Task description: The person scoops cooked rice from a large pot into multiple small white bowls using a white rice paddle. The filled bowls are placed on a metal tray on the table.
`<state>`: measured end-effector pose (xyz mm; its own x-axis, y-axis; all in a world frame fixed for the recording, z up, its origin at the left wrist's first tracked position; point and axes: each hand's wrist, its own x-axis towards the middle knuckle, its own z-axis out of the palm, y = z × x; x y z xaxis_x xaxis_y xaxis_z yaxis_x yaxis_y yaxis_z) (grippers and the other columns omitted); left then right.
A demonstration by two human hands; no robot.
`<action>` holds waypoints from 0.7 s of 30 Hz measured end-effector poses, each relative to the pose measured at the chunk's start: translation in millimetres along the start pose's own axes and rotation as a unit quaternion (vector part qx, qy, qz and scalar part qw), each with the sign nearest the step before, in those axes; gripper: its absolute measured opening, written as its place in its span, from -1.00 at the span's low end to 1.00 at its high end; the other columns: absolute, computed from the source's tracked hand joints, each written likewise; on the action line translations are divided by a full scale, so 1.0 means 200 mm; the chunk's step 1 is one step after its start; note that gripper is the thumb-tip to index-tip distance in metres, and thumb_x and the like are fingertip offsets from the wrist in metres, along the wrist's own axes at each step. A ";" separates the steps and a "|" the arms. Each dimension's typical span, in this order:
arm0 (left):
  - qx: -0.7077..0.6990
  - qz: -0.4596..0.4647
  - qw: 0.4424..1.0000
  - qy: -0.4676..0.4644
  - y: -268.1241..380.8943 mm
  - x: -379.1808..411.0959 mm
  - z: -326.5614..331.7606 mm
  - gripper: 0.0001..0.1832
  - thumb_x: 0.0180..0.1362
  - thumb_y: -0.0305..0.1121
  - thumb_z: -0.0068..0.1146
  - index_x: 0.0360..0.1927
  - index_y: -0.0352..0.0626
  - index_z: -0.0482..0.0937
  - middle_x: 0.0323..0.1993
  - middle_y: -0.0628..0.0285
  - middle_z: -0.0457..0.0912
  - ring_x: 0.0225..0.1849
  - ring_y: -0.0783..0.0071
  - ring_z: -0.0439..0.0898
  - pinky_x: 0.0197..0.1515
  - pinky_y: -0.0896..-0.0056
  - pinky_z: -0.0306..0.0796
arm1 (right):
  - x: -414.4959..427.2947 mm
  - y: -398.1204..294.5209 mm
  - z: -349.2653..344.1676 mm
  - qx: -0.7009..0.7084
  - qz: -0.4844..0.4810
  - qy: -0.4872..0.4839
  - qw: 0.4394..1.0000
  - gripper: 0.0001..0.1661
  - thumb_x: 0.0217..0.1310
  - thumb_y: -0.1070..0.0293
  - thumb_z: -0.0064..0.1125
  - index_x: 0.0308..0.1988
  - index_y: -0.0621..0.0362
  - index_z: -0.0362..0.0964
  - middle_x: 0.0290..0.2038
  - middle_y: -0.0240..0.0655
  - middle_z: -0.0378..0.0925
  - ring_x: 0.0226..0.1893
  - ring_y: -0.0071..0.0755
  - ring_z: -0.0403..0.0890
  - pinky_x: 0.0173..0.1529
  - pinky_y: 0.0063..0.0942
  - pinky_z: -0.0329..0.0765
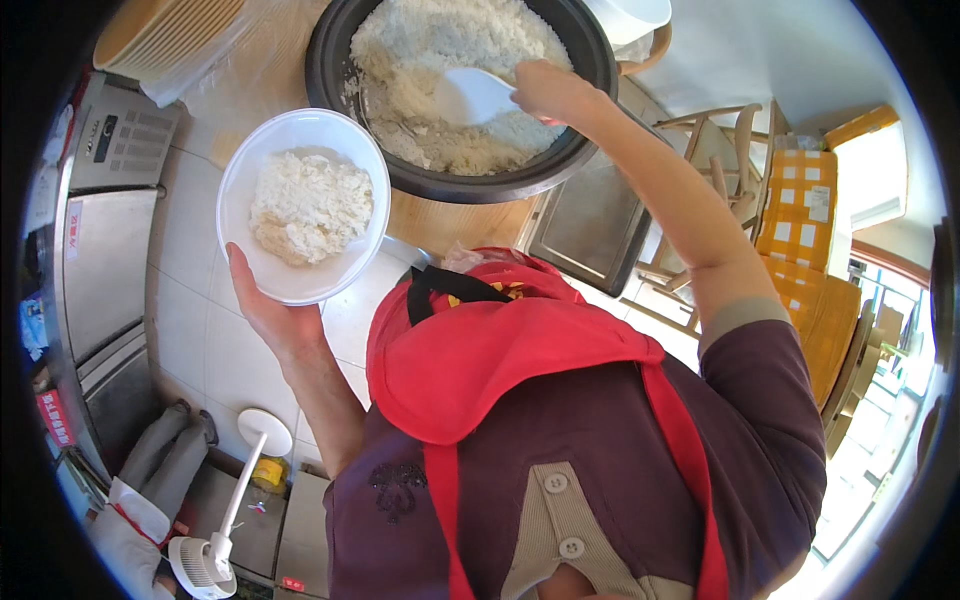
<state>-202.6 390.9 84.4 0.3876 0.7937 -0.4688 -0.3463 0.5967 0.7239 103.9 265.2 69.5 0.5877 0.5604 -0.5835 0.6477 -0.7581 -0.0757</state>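
Observation:
My left hand holds up a white plastic bowl from below, its thumb along the outer wall near the rim. A mound of cooked white rice covers the bowl's bottom. My right hand grips the handle of a white rice paddle, whose blade rests on the rice in a large dark round pot. The pot's far edge runs past the top of the view. The bowl hangs close to the pot's near left rim and overlaps it in the picture.
The pot stands on a wooden table. Stacked containers with clear plastic wrap lie at the left. A dark tray, a wooden chair and taped cartons are on the right. At lower left are a white fan and another person's legs.

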 end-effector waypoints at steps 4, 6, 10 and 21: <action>-0.004 0.000 1.000 0.009 -0.02 0.02 -0.05 -0.42 0.33 -0.06 -0.30 0.28 -0.24 0.14 0.25 0.10 0.27 0.27 0.19 0.26 0.26 0.16 0.19 | -0.08 0.13 0.02 -0.099 -0.099 0.182 0.973 -0.71 0.17 0.26 0.08 -0.40 0.28 0.55 -0.53 -0.04 0.56 -0.42 0.04 0.61 -0.30 -0.17 0.53; -0.001 -0.003 1.000 0.025 -0.03 0.02 -0.07 -0.42 0.33 -0.06 -0.30 0.28 -0.24 0.14 0.25 0.09 0.26 0.27 0.19 0.26 0.26 0.16 0.19 | -0.14 0.11 -0.12 -0.130 -0.141 0.139 0.971 -0.73 0.14 0.24 0.11 -0.37 0.24 0.56 -0.49 -0.05 0.57 -0.37 0.04 0.60 -0.25 -0.17 0.53; 0.009 -0.005 1.000 0.026 -0.04 0.05 -0.10 -0.42 0.33 -0.06 -0.30 0.28 -0.24 0.14 0.25 0.08 0.26 0.27 0.19 0.26 0.27 0.16 0.19 | -0.20 0.14 -0.14 -0.210 -0.283 0.025 0.936 -0.81 0.08 0.28 0.13 -0.41 0.15 0.56 -0.54 -0.09 0.55 -0.43 0.01 0.60 -0.35 -0.20 0.54; -0.007 -0.004 1.000 0.020 -0.02 0.08 -0.07 -0.45 0.34 -0.09 -0.30 0.28 -0.24 0.16 0.24 0.09 0.28 0.26 0.21 0.27 0.26 0.17 0.20 | 0.08 0.21 0.16 -0.231 -0.190 0.200 0.933 -0.86 0.13 0.34 0.03 -0.35 0.10 0.51 -0.48 -0.26 0.57 -0.47 -0.11 0.61 -0.41 -0.22 0.54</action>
<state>-206.7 403.5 66.2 0.3561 0.7929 -0.4945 -0.3560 0.6044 0.7127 124.2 231.9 30.4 0.3467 0.9094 -0.2299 0.9320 -0.3063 0.1939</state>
